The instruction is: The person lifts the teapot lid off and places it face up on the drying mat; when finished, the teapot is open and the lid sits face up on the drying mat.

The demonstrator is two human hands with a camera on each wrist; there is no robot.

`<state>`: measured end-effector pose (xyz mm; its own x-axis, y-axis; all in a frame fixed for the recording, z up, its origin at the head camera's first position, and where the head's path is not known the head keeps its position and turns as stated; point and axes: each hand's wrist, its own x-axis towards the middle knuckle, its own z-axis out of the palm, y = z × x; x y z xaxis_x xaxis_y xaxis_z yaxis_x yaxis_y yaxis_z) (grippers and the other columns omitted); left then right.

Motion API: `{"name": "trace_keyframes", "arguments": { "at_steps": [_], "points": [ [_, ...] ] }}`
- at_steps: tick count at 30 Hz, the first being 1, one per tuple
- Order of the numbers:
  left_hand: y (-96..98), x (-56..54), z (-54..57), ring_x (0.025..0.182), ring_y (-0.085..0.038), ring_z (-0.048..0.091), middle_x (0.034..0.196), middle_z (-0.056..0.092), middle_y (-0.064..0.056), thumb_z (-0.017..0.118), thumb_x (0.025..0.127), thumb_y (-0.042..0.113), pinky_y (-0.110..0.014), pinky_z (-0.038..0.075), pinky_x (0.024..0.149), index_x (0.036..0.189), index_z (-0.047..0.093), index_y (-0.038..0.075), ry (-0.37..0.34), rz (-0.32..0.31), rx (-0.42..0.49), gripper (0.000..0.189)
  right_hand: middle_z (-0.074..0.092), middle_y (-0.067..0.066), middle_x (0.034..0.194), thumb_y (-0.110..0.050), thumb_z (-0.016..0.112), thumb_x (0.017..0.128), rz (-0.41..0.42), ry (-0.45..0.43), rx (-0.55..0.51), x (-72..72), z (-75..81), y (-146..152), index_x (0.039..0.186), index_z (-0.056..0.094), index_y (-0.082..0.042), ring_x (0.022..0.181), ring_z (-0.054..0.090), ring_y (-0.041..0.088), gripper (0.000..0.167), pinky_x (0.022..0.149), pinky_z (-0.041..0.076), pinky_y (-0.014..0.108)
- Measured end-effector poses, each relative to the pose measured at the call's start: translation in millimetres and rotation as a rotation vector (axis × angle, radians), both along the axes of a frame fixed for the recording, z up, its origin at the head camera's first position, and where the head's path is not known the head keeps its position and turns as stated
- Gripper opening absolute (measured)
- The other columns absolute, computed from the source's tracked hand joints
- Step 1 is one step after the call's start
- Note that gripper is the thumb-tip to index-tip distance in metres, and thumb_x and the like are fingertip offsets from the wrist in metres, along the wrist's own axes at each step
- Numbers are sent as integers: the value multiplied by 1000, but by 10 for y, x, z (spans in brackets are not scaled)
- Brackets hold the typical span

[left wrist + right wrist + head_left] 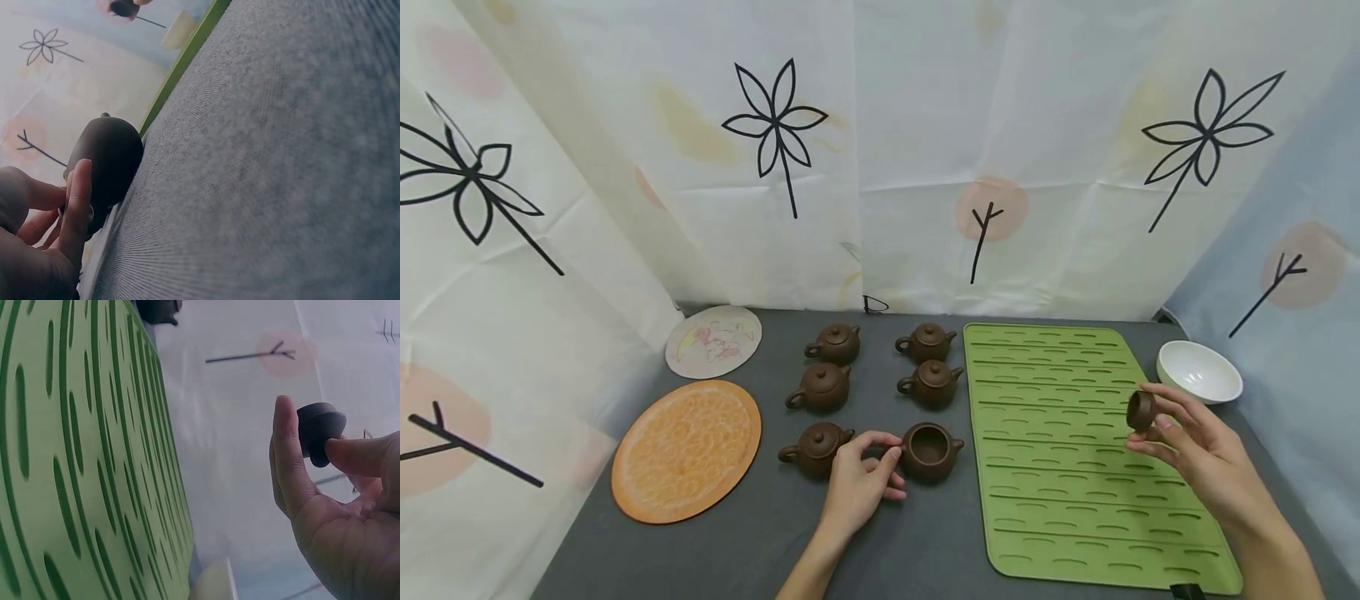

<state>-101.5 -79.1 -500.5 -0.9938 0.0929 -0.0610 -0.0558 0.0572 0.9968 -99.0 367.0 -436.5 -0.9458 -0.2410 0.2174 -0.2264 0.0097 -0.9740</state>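
Note:
A brown teapot (pixel 928 452) without its lid stands on the grey table, its round mouth facing up. My left hand (pixel 861 477) pinches its handle between thumb and fingers; in the left wrist view the dark teapot body (pixel 109 156) is just beyond the fingers (pixel 78 203). Over the right part of the green mat (pixel 1075 467), my right hand (pixel 1202 446) holds a small brown teapot lid (pixel 1141 410) off the surface, tilted on its side. From the right wrist, the lid (pixel 319 428) shows between thumb and fingers, its knob near the thumb.
Several lidded teapots stand in two columns, one teapot (pixel 818 448) close behind my left hand. A white bowl (pixel 1199 372) sits right of the mat. At left lie an orange round mat (pixel 687 452) and a pale round mat (pixel 713 342). Patterned curtains (pixel 910 150) enclose the table.

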Motion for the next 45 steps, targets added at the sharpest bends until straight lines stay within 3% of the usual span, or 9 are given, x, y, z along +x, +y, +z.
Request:
{"name": "trace_keyframes", "arguments": {
  "at_steps": [5, 10, 16, 23, 25, 29, 31, 36, 45],
  "points": [
    [-2, -6, 8, 61, -15, 74, 89, 73, -34, 73, 104, 8, -36, 66, 59, 120, 72, -4, 4, 4, -2, 20, 56, -7, 148, 9, 32, 114, -7, -39, -121, 6, -66, 213, 161, 41, -10, 110, 79, 16, 51, 95, 64, 27],
    [-2, -4, 12, 61, -15, 74, 92, 73, -33, 73, 104, 8, -36, 66, 59, 120, 73, -4, 3, 3, 3, 20, 69, -12, 135, 15, 47, 108, -96, -117, -83, 1, -114, 323, 154, 46, -21, 103, 82, 12, 59, 89, 65, 25],
    [-6, 2, -4, 60, -15, 73, 94, 73, -33, 74, 103, 8, -37, 66, 58, 119, 73, -4, 11, 9, 2, 19, 71, -22, 128, 10, 53, 108, -99, -173, 158, -51, -176, 445, 153, 45, -33, 101, 81, 8, 62, 84, 61, 18],
    [-2, 2, -21, 59, -11, 73, 94, 73, -32, 73, 104, 7, -38, 66, 59, 118, 73, -2, 4, 9, 3, 17, 51, -46, 131, -10, 66, 109, -175, -194, 538, -122, -300, 525, 156, 43, -37, 101, 74, -8, 60, 79, 56, 12],
    [0, 0, -23, 59, -11, 73, 95, 73, -33, 72, 104, 7, -38, 66, 59, 118, 73, -2, 6, 7, 3, 17, 50, -43, 131, -9, 68, 108, -181, -181, 561, -144, -336, 537, 158, 44, -32, 99, 75, -8, 60, 78, 58, 13],
    [0, -4, -20, 59, -11, 73, 95, 73, -32, 72, 104, 6, -38, 66, 58, 118, 73, -2, 11, 7, 0, 16, 62, -3, 142, -5, 69, 106, -193, -155, 574, -193, -379, 538, 155, 48, -28, 90, 79, -1, 58, 77, 63, 18],
    [-2, -4, -13, 59, -11, 73, 95, 73, -33, 72, 104, 6, -38, 66, 58, 118, 73, -2, 14, 4, -2, 17, 65, 4, 136, -4, 69, 106, -198, -155, 577, -204, -392, 534, 155, 49, -26, 88, 79, 1, 57, 76, 64, 20],
    [-7, -14, 9, 60, -12, 74, 96, 73, -31, 72, 104, 6, -37, 66, 58, 117, 74, -1, 13, -4, -27, 16, 58, -30, 115, -6, 68, 107, -203, -182, 569, -195, -409, 524, 162, 43, -12, 87, 79, 1, 61, 76, 65, 23],
    [-40, -29, 56, 63, -18, 76, 93, 73, -29, 72, 104, 7, -36, 65, 57, 116, 74, -1, 24, -37, -66, 14, 60, -2, 119, -5, 67, 107, -203, -186, 590, -180, -425, 518, 163, 40, -3, 86, 78, 2, 63, 76, 65, 25]
  ]
}}
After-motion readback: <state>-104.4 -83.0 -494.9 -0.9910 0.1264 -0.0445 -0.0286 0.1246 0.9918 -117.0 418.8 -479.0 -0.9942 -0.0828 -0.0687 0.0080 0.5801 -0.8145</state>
